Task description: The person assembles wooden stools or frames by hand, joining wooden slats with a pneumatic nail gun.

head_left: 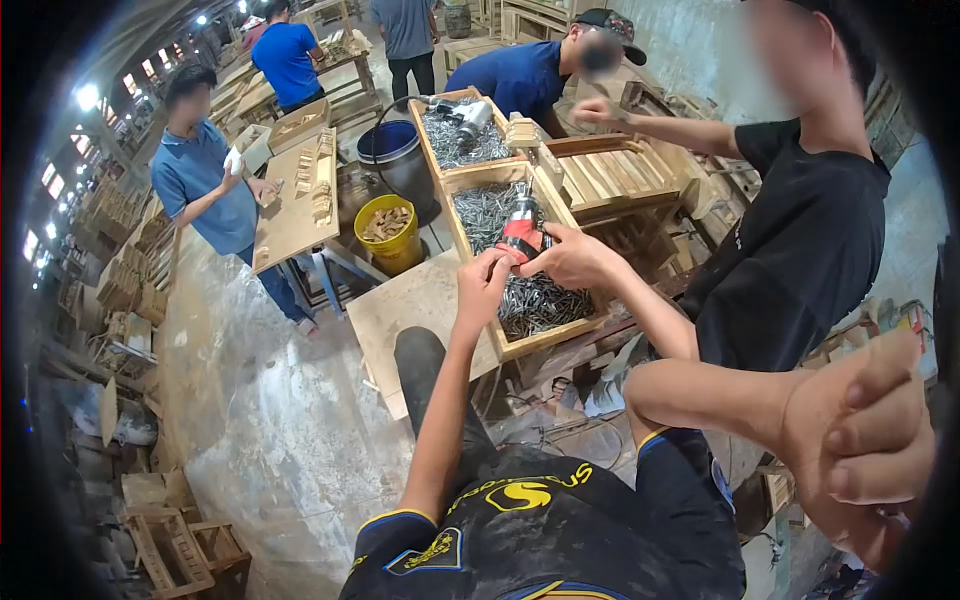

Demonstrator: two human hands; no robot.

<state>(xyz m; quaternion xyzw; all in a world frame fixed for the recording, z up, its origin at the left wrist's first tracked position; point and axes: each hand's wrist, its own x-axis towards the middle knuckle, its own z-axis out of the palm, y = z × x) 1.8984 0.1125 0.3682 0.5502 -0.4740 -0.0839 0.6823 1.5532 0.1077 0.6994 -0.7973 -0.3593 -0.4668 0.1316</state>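
Nearest you, your right hand (865,450) was curled into a closed fist, with nothing visible in it. Your left hand (485,285) pinched the near end of the one red power tool (521,232). A co-worker's hand (572,258) gripped it just right of your fingers. Beneath your grip lay one nail tray (545,340), and beyond it a second tray (424,138) held one grey tool (470,115).

Black jersey (560,530) (yellow-trimmed sleeves, logo)
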